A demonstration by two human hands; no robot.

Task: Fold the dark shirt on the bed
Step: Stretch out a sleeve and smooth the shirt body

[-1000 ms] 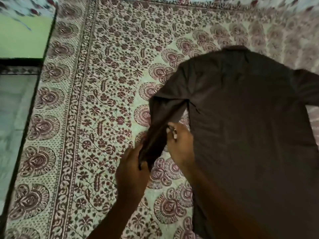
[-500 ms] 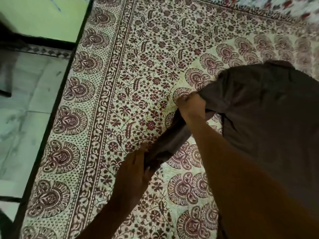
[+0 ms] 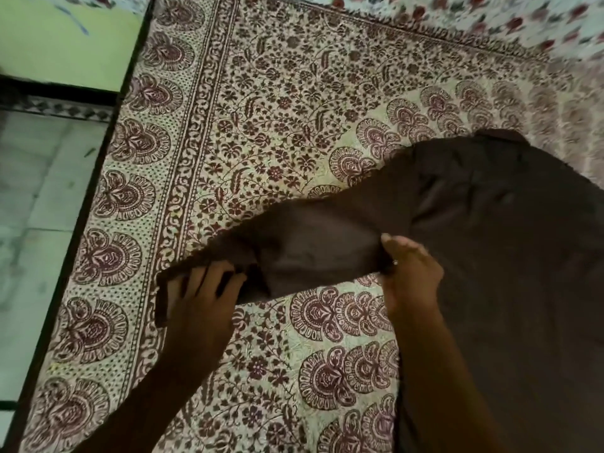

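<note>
The dark shirt (image 3: 490,256) lies flat on the bed, on the patterned bedsheet (image 3: 277,93), with its collar toward the far side and its body running down past my right forearm. One sleeve (image 3: 310,243) is stretched out from the shirt's shoulder toward the bed's edge.

My left hand (image 3: 199,299) has its grip at the cuff end of that sleeve, fingers spread over the cloth and the thumb side tucked under it, so the cuff is pinched rather than merely pressed. My right hand (image 3: 408,269) holds the sleeve close to the armpit seam, fingers curled around the lower edge with the fabric bunched in them.

I judge the cloth light, thin and limp: it sags and creases between my two holds and would slide easily over the sheet. It will not keep a line by itself, so the seams are the places to take it, cuff and shoulder, keeping it taut while the sleeve goes across the shirt's back. If I let it slacken, the fold will likely wrinkle.
</note>
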